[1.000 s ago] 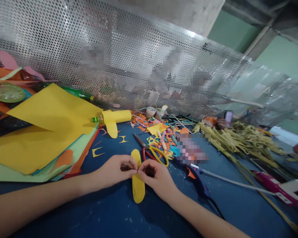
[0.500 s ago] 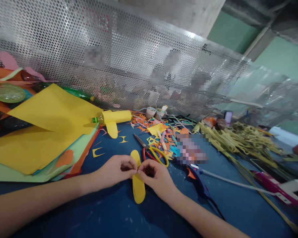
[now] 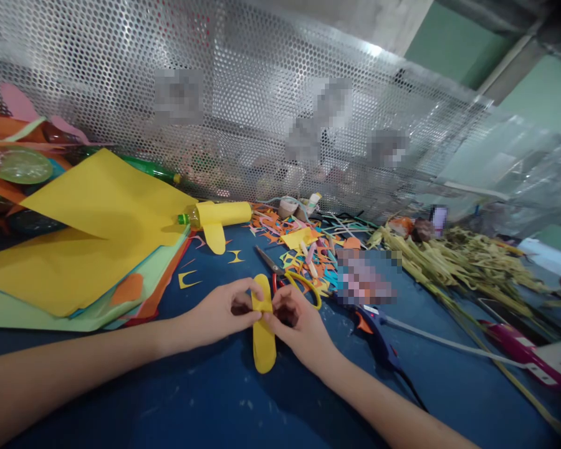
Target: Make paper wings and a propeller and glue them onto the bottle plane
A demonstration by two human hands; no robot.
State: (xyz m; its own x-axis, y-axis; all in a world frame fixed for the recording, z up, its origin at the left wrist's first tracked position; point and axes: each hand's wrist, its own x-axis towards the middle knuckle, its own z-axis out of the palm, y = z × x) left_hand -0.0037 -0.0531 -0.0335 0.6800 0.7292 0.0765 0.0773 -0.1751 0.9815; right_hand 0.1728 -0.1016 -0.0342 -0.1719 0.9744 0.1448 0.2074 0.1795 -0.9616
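Observation:
A long yellow paper strip with rounded ends (image 3: 263,342) lies on the blue table (image 3: 215,405) in front of me. My left hand (image 3: 217,312) pinches its middle from the left, and my right hand (image 3: 295,321) pinches it from the right, fingertips meeting at the strip's waist. Both hands are closed on the strip. Just behind them lie scissors with red and yellow handles (image 3: 293,284).
Yellow and green paper sheets (image 3: 84,249) are stacked at the left. A bottle wrapped in yellow paper (image 3: 217,215) lies behind. Coloured paper scraps (image 3: 303,243), a blue glue gun (image 3: 376,333), a pink tool (image 3: 518,349) and dried leaves (image 3: 453,262) fill the right. Perforated metal (image 3: 262,106) walls the back.
My fingers have squeezed the strip's middle tighter, so its top end bends over. The view has shifted slightly.

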